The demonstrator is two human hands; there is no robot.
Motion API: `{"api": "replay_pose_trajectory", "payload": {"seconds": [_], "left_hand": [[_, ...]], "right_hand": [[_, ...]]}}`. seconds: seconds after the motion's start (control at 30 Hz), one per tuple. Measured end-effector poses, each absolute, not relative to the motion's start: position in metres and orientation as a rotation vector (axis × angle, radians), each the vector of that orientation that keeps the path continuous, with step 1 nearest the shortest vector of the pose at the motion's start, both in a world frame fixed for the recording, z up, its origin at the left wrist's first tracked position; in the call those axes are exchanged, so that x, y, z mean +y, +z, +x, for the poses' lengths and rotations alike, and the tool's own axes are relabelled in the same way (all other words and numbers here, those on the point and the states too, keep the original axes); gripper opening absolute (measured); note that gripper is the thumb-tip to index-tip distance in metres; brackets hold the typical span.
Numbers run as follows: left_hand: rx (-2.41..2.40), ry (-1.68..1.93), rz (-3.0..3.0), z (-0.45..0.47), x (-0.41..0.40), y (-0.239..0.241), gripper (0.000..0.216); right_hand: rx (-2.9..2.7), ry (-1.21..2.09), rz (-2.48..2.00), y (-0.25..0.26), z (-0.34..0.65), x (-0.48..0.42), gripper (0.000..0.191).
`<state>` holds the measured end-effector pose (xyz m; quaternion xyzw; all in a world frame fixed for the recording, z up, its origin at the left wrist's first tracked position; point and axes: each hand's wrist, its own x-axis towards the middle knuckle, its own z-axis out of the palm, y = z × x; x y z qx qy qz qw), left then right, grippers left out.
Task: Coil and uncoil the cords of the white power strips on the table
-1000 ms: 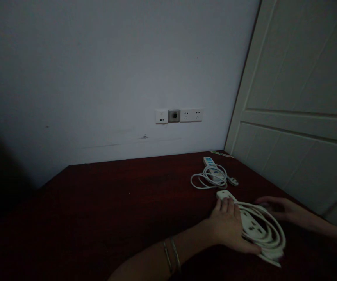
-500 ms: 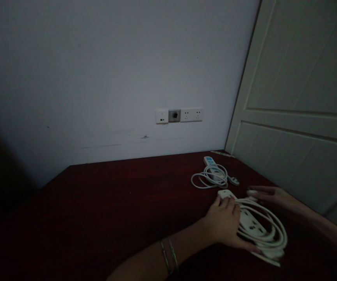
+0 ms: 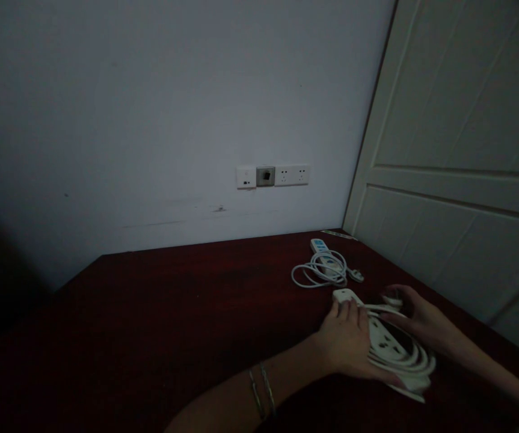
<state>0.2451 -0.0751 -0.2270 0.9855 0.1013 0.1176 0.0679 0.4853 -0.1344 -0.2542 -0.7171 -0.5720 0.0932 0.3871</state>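
Note:
A white power strip [image 3: 383, 341] lies at the lower right on the dark red tabletop, its own white cable [image 3: 424, 362] looped around it. My left hand [image 3: 347, 344], with two bangles at the wrist, is wrapped over the strip's left side, fingers at its far end and thumb along the near end. At the far right of the strip, my right hand [image 3: 424, 319] has its fingers closed around the white plug [image 3: 393, 300] at the cable's end. Part of the strip is hidden under the coils and my left hand.
Behind the strip lies a second white power strip [image 3: 320, 245] with blue sockets, its thin cord [image 3: 307, 276] loosely coiled on top. White wall sockets [image 3: 291, 175] sit above the back edge of the tabletop [image 3: 187, 300]. A pale panelled door [image 3: 448, 198] borders the right side.
My right hand has come in closer over the coils, with the plug in its fingers. The cable loops have drawn tighter around the strip. My left hand keeps its hold.

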Motion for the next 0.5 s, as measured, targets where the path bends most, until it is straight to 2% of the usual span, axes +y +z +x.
{"api": "replay_pose_trajectory", "payload": {"seconds": [0.23,0.5], "left_hand": [[0.392,0.405,2.856,0.25,-0.082,-0.234,0.111],[0.329,0.421,2.869,0.244,-0.086,-0.231,0.106]], "right_hand": [[-1.478,0.061,-1.856,-0.26,0.469,-0.133,0.05],[-1.39,0.111,-1.773,-0.265,0.462,-0.137,0.06]]}}
